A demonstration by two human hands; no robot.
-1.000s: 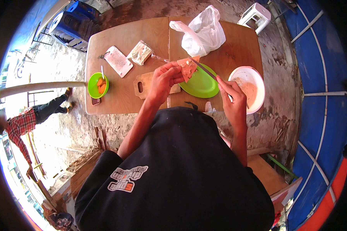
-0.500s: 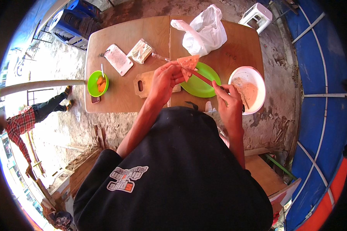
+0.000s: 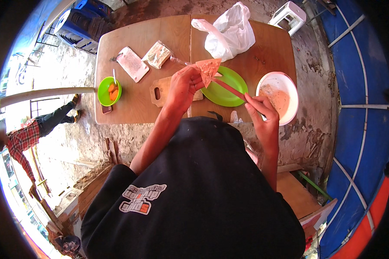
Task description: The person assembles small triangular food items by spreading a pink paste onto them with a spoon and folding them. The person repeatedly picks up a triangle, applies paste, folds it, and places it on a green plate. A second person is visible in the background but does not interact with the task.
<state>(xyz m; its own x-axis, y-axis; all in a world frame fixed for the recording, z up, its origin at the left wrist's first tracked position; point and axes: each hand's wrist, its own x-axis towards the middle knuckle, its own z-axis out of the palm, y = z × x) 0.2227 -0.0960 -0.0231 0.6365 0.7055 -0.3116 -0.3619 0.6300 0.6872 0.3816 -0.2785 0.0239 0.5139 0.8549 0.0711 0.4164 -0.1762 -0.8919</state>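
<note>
Orange-coated triangular bread slice (image 3: 208, 69) being spread over green plate (image 3: 225, 86).
Left hand (image 3: 182, 85) is pinching the slice, holding it up just above the plate; right hand (image 3: 260, 111) is gripping a red-handled spreader (image 3: 229, 89), tip touching the slice. White bowl (image 3: 277, 97) of paste is sitting beside on wooden tabletop (image 3: 134, 105).

The left hand (image 3: 183, 86) holds up a triangular bread slice (image 3: 208, 70) above the green plate (image 3: 227, 86). The right hand (image 3: 260, 113) grips a red spreader (image 3: 229, 89), and its tip touches the slice. Just right of the plate stands a white bowl (image 3: 279, 96) with pinkish paste. A cutting board (image 3: 164, 90) lies under the left hand. Farther left is a small green bowl (image 3: 109, 91) with orange pieces. A white plastic bag (image 3: 230, 32) lies at the far side of the wooden table (image 3: 138, 108).
</note>
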